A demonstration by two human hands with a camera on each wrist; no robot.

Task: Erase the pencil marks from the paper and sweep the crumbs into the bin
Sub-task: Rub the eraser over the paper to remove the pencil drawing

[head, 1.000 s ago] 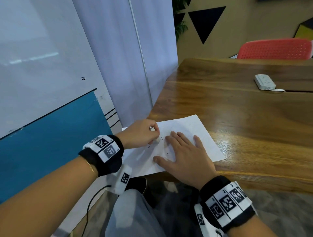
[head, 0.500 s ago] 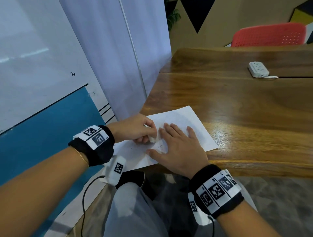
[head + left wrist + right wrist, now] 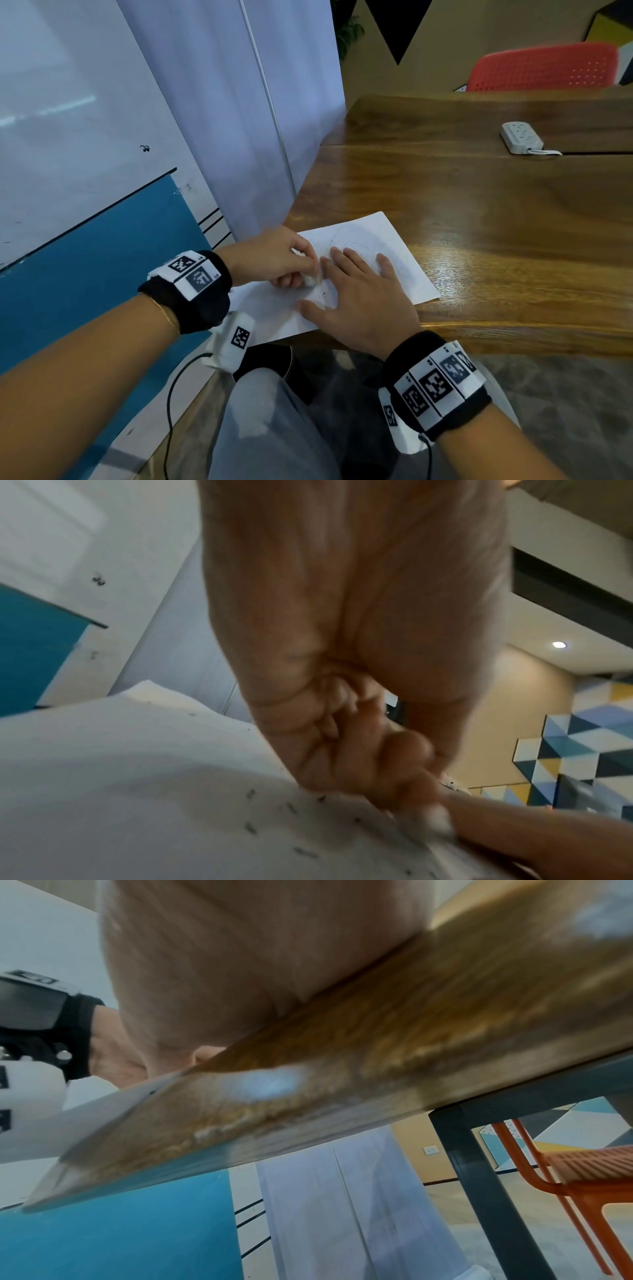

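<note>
A white sheet of paper [image 3: 387,253] lies on the near left corner of the wooden table [image 3: 479,219], with faint pencil marks on it. My left hand [image 3: 277,260] pinches a small white eraser [image 3: 312,280] and presses it to the sheet. My right hand [image 3: 359,294] lies flat on the paper beside it, fingers spread. Dark eraser crumbs [image 3: 251,827] are scattered over the paper [image 3: 120,791] in the left wrist view, where the left hand [image 3: 359,723] is curled and the eraser [image 3: 438,818] shows as a blur. In the right wrist view only the heel of my right hand [image 3: 260,961] shows.
A white power strip [image 3: 520,137] lies at the table's far right. A red chair [image 3: 544,70] stands behind the table. A white curtain [image 3: 260,102] and a blue and white wall panel [image 3: 85,257] are close on the left. My knee [image 3: 270,421] is below the table edge.
My left hand has slid the eraser a little down the sheet toward me, beside my right index finger. The right hand has stayed flat on the paper. My head has shifted.
</note>
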